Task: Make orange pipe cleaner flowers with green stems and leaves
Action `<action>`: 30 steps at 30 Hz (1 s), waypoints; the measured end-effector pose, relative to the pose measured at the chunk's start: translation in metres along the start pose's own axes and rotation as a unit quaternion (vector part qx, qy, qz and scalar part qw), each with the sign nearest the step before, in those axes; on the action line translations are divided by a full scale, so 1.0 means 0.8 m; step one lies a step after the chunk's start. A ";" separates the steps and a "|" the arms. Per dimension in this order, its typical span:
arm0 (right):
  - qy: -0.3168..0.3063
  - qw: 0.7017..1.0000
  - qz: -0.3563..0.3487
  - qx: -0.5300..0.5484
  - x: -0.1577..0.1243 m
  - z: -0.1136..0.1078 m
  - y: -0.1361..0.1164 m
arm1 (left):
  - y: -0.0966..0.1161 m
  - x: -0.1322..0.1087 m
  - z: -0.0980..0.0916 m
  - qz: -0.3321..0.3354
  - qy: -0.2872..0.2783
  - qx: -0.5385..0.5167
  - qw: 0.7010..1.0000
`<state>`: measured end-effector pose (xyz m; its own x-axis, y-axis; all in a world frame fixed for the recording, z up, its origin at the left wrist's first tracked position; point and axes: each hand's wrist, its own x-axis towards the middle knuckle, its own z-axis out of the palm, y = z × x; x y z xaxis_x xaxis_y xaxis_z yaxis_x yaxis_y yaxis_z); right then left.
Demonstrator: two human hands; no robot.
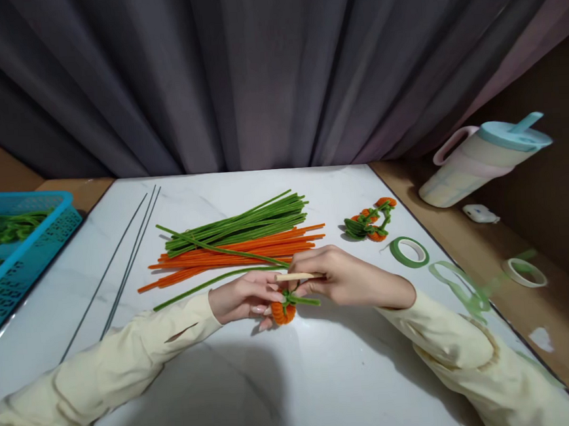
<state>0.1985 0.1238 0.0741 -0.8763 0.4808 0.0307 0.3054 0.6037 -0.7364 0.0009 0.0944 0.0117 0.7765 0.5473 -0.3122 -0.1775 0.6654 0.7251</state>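
Between the fingers of my left hand (252,297) is a small orange pumpkin made of pipe cleaner (283,313), with green pipe cleaner on its top. My right hand (336,274) holds a thin wooden stick (299,276) level above the pumpkin, its thumb and finger close to the green stem (305,299). Whether those fingertips pinch the stem I cannot tell. Behind my hands lie a bundle of orange pipe cleaners (238,251) and a bundle of green ones (246,224). One loose green pipe cleaner (206,286) runs toward my left hand.
Thin dark wires (134,271) lie at the left, by a blue basket (49,228) with green pieces. At right are a finished pumpkin vine (374,222), green tape (424,258), a second tape roll (530,279), a tumbler (477,162) and a white case (480,213). Curtains hang behind.
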 end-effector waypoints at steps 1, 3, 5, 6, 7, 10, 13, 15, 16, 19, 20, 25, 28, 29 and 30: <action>-0.001 1.000 0.000 0.001 0.000 0.000 0.000 | 0.000 0.000 0.000 -0.002 0.000 -0.001 1.000; -0.004 1.000 -0.002 0.003 0.001 0.001 0.000 | -0.001 0.000 0.000 -0.005 -0.008 -0.007 1.000; -0.006 1.000 -0.003 0.004 0.001 0.002 0.001 | -0.002 0.001 0.000 -0.005 -0.021 -0.010 1.000; -0.006 1.000 -0.001 0.005 0.001 0.003 0.001 | -0.002 0.002 0.000 -0.004 -0.026 -0.010 1.000; -0.006 1.000 0.001 0.004 0.001 0.003 0.001 | -0.002 0.002 0.000 -0.004 -0.027 -0.008 1.000; -0.003 1.000 0.003 0.004 0.001 0.003 0.002 | -0.002 0.002 0.000 -0.004 -0.022 -0.001 1.000; 0.005 1.000 -0.001 0.003 0.001 0.003 0.002 | -0.001 0.001 0.001 -0.002 -0.007 0.004 1.000; 0.010 1.000 -0.004 0.004 0.002 0.004 0.002 | -0.001 0.001 0.003 -0.003 0.004 0.012 1.000; 0.011 1.000 -0.004 0.006 0.002 0.004 0.002 | -0.001 0.000 0.004 -0.004 0.006 0.020 1.000; 0.004 1.000 -0.001 0.010 0.004 0.007 0.002 | 0.000 -0.001 0.007 -0.014 0.000 0.049 0.999; 0.003 1.000 0.003 0.005 0.004 0.007 0.003 | 0.001 -0.001 0.008 -0.018 0.001 0.054 0.998; 0.047 0.994 0.041 -0.085 -0.008 -0.010 -0.003 | 0.002 -0.002 0.007 -0.003 0.024 0.026 0.999; 0.019 0.985 0.086 -0.149 -0.024 -0.025 -0.015 | 0.002 -0.001 0.006 0.014 0.020 -0.002 1.000; 0.001 0.981 0.098 -0.169 -0.029 -0.029 -0.020 | 0.003 -0.001 0.006 0.019 0.022 -0.009 1.000; -0.014 0.977 0.096 -0.188 -0.033 -0.031 -0.024 | 0.003 -0.001 0.006 0.023 0.025 -0.016 0.999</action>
<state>0.2251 0.1153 0.1038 -0.7971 0.5944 -0.1062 0.5766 0.6970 -0.4263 0.0026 0.0935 0.0166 0.7359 0.6018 -0.3103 -0.2323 0.6549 0.7191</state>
